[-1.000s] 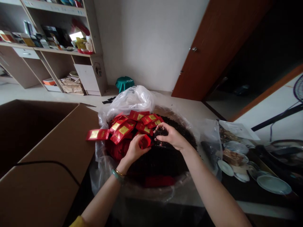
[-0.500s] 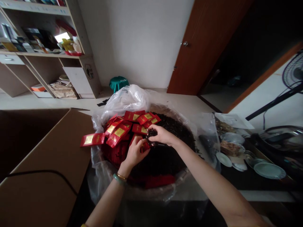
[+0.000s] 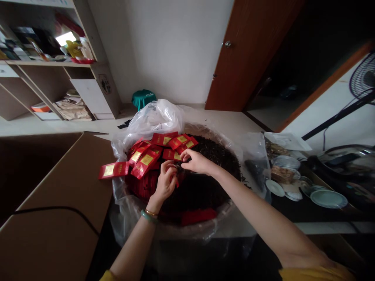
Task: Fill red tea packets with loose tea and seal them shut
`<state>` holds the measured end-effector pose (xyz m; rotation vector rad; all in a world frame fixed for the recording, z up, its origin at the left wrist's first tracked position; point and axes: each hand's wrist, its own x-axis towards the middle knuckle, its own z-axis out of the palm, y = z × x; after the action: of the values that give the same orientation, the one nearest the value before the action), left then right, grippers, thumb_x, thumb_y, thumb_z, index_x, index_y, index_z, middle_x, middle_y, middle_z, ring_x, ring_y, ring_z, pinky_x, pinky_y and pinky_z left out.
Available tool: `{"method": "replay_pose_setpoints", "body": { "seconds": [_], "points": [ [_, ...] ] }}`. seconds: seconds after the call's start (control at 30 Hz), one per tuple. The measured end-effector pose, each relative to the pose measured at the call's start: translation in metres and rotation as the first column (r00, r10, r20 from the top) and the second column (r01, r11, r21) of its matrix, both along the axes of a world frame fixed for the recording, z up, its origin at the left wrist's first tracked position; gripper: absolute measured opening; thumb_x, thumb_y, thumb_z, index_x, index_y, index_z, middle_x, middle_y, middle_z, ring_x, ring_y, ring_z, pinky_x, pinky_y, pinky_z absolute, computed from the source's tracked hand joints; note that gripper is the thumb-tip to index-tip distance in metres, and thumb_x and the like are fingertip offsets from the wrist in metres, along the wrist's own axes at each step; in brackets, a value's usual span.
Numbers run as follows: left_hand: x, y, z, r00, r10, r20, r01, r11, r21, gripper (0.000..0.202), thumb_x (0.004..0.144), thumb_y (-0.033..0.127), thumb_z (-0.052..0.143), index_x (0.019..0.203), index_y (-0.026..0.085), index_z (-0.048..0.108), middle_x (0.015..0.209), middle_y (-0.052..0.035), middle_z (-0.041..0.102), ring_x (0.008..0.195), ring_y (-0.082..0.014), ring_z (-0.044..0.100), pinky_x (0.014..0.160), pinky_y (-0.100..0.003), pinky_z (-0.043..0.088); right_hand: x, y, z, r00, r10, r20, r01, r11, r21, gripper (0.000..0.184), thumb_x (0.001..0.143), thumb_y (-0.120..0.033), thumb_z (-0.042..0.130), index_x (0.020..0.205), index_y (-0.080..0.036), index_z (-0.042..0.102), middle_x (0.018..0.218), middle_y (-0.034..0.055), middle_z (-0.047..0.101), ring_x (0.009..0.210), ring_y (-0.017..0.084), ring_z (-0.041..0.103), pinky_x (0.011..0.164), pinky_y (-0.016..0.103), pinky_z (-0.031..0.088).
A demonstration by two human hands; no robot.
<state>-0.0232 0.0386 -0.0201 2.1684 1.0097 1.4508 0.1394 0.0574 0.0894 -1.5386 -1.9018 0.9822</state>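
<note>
My left hand (image 3: 165, 182) is closed around a small red packet (image 3: 177, 182), mostly hidden by the fingers. Against its top, my right hand (image 3: 197, 161) pinches a little clump of dark dried tea leaves (image 3: 185, 160). Both hands are over a round basket lined with clear plastic (image 3: 172, 113). Loose dark tea leaves (image 3: 219, 156) fill the basket's right part. On its left side lie several filled-looking red packets with gold labels (image 3: 146, 160), above a stack of red packets (image 3: 144, 188). Another red piece (image 3: 197, 217) rests at the near rim.
An open cardboard box (image 3: 58, 203) stands at the left, with a dark cord across it. On the right, a dark table holds a pale green plate (image 3: 328, 196), a small white dish (image 3: 274, 188) and plastic bags. Behind are shelves (image 3: 99, 86), a green-covered bin (image 3: 143, 99) and a fan (image 3: 363, 78).
My fingers have turned inward around the packet, and its red side shows less. The right hand stays pinched at its top, now closer to the left fingers. The view has shifted slightly.
</note>
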Motion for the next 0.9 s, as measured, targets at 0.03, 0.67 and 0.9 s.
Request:
{"method": "replay_pose_setpoints", "body": {
  "seconds": [0.03,0.67,0.9],
  "points": [
    [0.0,0.0,-0.001,1.0,0.001,0.01,-0.001,1.0,0.002,0.015,0.085,0.01,0.043,0.091,0.021,0.051,0.119,-0.0088,0.039,0.105,-0.0175,0.052,0.086,-0.035,0.05,0.0,-0.001,0.0,0.999,0.014,0.037,-0.014,1.0,0.015,0.025,0.07,-0.01,0.063,0.094,-0.014,0.061,0.089,0.0037,0.065,0.076,0.013,0.06,0.072,0.024,0.048],
    [0.003,0.0,-0.003,0.991,0.125,-0.042,-0.12,0.986,0.116,0.008,0.088,0.018,0.052,0.087,0.021,0.059,0.122,-0.0055,0.036,0.105,-0.0171,0.053,0.081,-0.033,0.055,-0.019,0.005,0.029,0.842,0.185,0.506,-0.262,0.962,0.084,0.018,0.075,-0.011,0.062,0.089,-0.015,0.072,0.085,0.0073,0.072,0.077,0.018,0.066,0.065,0.023,0.043],
    [0.001,-0.001,-0.001,0.989,0.143,-0.031,-0.138,0.981,0.136,0.008,0.088,0.016,0.051,0.089,0.02,0.058,0.12,-0.0062,0.036,0.103,-0.0171,0.051,0.081,-0.034,0.054,-0.007,-0.008,0.035,0.804,0.442,0.399,-0.441,0.892,-0.099,0.022,0.083,-0.017,0.053,0.098,-0.015,0.068,0.092,0.0065,0.072,0.075,0.017,0.065,0.066,0.025,0.044]
  ]
}}
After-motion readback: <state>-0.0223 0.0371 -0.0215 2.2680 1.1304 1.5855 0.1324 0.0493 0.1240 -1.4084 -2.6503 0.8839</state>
